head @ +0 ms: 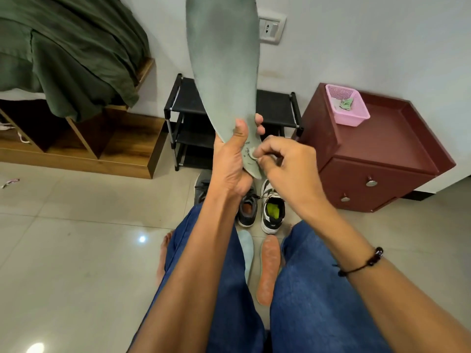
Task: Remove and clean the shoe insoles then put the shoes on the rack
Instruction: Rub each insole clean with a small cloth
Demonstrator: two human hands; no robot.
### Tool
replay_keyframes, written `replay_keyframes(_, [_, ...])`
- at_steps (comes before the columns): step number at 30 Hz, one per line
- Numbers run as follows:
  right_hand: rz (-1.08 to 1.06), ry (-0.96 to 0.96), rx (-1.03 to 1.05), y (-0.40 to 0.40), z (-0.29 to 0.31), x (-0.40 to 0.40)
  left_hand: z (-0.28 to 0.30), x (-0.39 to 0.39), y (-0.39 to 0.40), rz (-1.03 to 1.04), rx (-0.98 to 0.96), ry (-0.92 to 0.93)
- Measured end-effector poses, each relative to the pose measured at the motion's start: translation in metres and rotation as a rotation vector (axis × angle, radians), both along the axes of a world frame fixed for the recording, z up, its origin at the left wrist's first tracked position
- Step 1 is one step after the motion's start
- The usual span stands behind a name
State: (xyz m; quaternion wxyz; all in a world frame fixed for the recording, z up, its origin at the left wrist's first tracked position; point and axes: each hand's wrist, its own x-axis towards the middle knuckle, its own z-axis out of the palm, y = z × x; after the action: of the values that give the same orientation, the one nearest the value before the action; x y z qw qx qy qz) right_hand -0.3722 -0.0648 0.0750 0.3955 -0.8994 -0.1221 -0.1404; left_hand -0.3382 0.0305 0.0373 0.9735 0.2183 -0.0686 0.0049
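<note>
Left hand (230, 161) grips the heel end of a grey-green insole (224, 59), held upright in front of the black shoe rack (186, 108); right hand (283, 161) pinches something small and pale at the heel print, can't tell if it's a sticker or a wipe. To do it well: keep the left grip firm, work at the spot with short pulls, don't crease the foam. Insole looks thin, flexible, faintly mottled, toe end out of frame. Two more insoles, pale blue (246, 250) and orange (269, 268), lie on the floor between the knees, shoes (272, 207) just beyond
</note>
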Motion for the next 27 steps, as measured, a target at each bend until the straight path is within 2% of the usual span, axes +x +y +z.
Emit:
replay_keyframes(4, [-0.026,0.121,0.150,0.012,-0.008,-0.016,-0.007,-0.002,0.002,0.012,-0.081,0.021])
replay_keyframes(7, [0.049,0.307,0.446,0.013,-0.002,-0.016,-0.007,-0.004,0.003,0.057,-0.055,0.090])
replay_keyframes(9, [0.079,0.335,0.584,0.006,0.008,-0.010,-0.003,-0.005,0.001,0.067,-0.012,0.131])
replay_keyframes(11, [0.048,0.242,0.561,-0.007,0.017,0.001,-0.002,-0.004,0.000,0.082,0.032,0.134])
replay_keyframes(16, [-0.053,-0.012,0.010,-0.016,0.019,0.010,-0.002,0.000,0.003,0.058,0.027,0.061])
replay_keyframes(18, [-0.058,-0.033,-0.095,-0.006,0.013,0.005,-0.002,0.001,0.002,0.053,0.006,0.059])
replay_keyframes(23, [-0.132,0.065,0.048,0.014,0.004,-0.013,-0.001,0.001,0.002,0.070,-0.077,0.081])
replay_keyframes(27, [-0.028,0.227,0.330,0.018,0.004,-0.022,-0.002,0.001,0.004,0.068,-0.090,0.102])
